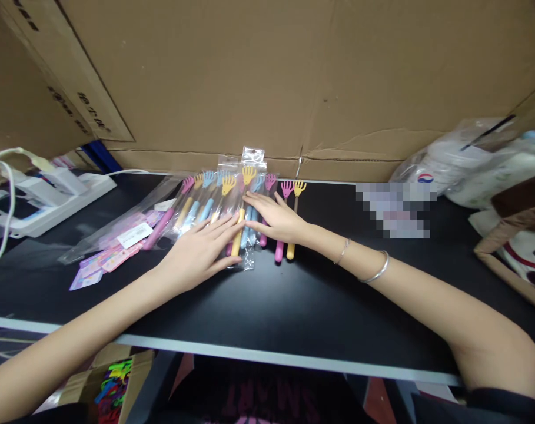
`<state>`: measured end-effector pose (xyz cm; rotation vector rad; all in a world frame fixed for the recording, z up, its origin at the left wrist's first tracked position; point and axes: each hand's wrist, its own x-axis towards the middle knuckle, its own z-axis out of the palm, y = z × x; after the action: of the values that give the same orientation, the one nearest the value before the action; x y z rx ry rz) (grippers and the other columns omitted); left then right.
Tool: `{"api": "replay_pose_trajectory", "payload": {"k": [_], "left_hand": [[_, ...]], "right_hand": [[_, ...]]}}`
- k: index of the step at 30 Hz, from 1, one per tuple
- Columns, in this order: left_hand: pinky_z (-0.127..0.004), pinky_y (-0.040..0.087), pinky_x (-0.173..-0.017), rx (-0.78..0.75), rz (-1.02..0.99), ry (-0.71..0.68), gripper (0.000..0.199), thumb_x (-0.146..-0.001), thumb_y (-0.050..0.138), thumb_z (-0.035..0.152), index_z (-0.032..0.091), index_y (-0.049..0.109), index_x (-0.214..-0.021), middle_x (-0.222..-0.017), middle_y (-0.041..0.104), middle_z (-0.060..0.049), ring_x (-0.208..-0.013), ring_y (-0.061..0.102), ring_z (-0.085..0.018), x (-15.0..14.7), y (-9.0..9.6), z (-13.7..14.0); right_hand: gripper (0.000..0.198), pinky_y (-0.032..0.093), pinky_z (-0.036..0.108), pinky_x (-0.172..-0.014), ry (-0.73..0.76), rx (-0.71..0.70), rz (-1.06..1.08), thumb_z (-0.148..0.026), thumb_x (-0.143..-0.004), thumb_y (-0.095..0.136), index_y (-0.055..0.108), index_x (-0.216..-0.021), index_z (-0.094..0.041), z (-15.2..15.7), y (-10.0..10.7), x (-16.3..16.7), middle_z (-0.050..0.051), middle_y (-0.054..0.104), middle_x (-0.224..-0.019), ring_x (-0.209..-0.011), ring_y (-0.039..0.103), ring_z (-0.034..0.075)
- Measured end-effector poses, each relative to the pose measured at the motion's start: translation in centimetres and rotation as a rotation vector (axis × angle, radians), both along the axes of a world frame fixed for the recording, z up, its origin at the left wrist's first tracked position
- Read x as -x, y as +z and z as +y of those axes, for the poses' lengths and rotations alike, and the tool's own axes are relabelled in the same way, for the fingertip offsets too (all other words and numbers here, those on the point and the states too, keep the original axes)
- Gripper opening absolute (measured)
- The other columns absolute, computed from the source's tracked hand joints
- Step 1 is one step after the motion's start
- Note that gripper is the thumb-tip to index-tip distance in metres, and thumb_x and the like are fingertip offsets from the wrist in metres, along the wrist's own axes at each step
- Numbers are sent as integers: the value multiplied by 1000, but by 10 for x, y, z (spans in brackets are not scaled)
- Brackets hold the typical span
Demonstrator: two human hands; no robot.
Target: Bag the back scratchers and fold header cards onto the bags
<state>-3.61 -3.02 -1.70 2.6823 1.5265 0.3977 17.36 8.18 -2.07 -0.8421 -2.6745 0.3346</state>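
Note:
My left hand [203, 250] lies palm down with its fingers stretched out over several hand-shaped back scratchers in clear plastic sleeves. Just beside it, my right hand [276, 219] also rests flat, fingers spread, on the same row. Between the two hands shows the yellow handle of a bagged back scratcher [238, 235]. Blue back scratchers [208, 179] and a purple one [161, 228] lie to the left. A pink back scratcher [279, 250] and a yellow one [291, 251] lie at the right, partly under my right hand. Palms and fingers hide parts of the row.
Printed cards [112, 250] and a clear bag lie left on the black table [276, 312]. A white power strip [50, 206] with cables stands further left. Cardboard [267, 76] walls the back. A bagged white tub [455, 159] is at right. Below sits a box [137, 377] of colourful pieces.

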Motion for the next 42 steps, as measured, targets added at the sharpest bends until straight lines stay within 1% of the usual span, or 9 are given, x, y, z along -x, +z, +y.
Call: {"api": "replay_pose_trajectory", "payload": {"k": [4, 11, 16, 20, 24, 27, 34, 38, 42], "left_hand": [[-47, 30, -118, -43, 38, 11, 68, -98, 33, 62, 17, 42, -149, -154, 38, -11, -143, 39, -27, -1, 0, 0], [-48, 40, -113, -22, -37, 37, 58, -93, 50, 59, 23, 58, -137, -146, 51, -8, -134, 51, -31, -4, 13, 1], [-46, 47, -105, -24, 35, 72, 52, -91, 54, 57, 26, 62, -132, -142, 55, -8, -127, 57, -33, -6, 21, 1], [-44, 51, -99, -42, 51, 95, 51, -92, 52, 57, 27, 62, -132, -140, 57, -7, -121, 62, -32, -7, 21, 0], [-45, 52, -96, -56, 85, 94, 50, -93, 49, 55, 26, 62, -132, -142, 56, -6, -121, 61, -33, -8, 20, -1], [-44, 54, -91, -73, 173, 87, 52, -93, 49, 56, 25, 61, -134, -142, 56, -7, -119, 63, -34, -7, 24, 2], [-35, 54, -70, -73, 361, 76, 54, -92, 49, 60, 26, 61, -132, -135, 63, -5, -98, 70, -30, -13, 46, 13], [-37, 53, -79, -152, 333, 76, 49, -97, 44, 54, 22, 65, -127, -119, 70, -9, -106, 66, -30, -29, 52, 18], [-38, 52, -88, -187, 289, -65, 43, -99, 45, 47, 19, 65, -126, -123, 68, -9, -113, 62, -28, -51, 46, 28]], "right_hand": [[64, 11, 64, -119, -15, -6, -26, -49, -98, 45, 38, -150, -12, -1, 4, 0, 19, 36, -157, -148, 28, 31], [52, 12, 66, -118, -7, 7, -25, -38, -100, 42, 42, -147, -15, -1, 7, -1, 16, 41, -155, -147, 31, 30], [43, 15, 66, -117, -14, -28, -27, -32, -102, 36, 52, -139, -15, 0, 16, -7, 14, 49, -150, -145, 34, 29], [37, 26, 61, -114, -16, -128, 15, -26, -101, 35, 66, -120, -20, 0, 23, -28, 10, 66, -131, -136, 44, 28], [33, 34, 55, -110, -55, -248, -11, -27, -99, 40, 69, -111, -19, -7, 21, -64, 11, 71, -117, -126, 52, 29], [29, 33, 58, -111, -101, -320, -73, -28, -97, 45, 67, -113, -19, -15, 16, -90, 12, 70, -117, -118, 57, 28], [28, 47, 48, -101, -79, -293, -118, -26, -96, 46, 65, -116, -19, -24, 4, -117, 12, 68, -121, -114, 61, 27], [27, 49, 48, -100, -87, -298, -118, -24, -96, 46, 65, -115, -18, -25, 1, -116, 13, 69, -119, -112, 63, 27], [27, 49, 46, -99, -100, -312, -116, -23, -97, 44, 64, -116, -17, -26, -3, -114, 12, 69, -119, -113, 63, 27]]}}
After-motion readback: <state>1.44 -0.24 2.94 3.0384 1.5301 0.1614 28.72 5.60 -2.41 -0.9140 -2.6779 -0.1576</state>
